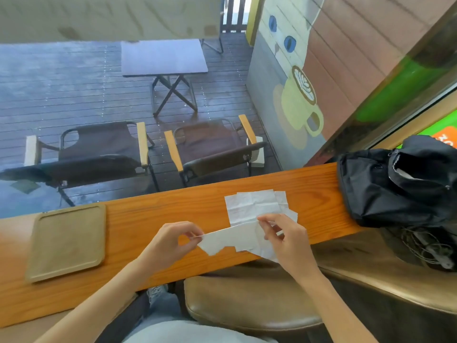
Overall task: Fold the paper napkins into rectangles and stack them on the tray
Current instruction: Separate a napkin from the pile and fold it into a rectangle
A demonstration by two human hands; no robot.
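A white paper napkin (230, 240) hangs just above the wooden counter, stretched between both hands. My left hand (170, 243) pinches its left corner between thumb and fingers. My right hand (284, 237) grips its right end. Behind it, a loose pile of unfolded white napkins (254, 205) lies flat on the counter, overlapping one another. A tan rectangular tray (66, 243) with a raised rim sits at the left of the counter with nothing on it.
The narrow orange wooden counter (153, 214) runs left to right along a window. A black bag (395, 184) rests at its right end, with cables beside it. A brown padded stool (247, 300) stands below the counter edge.
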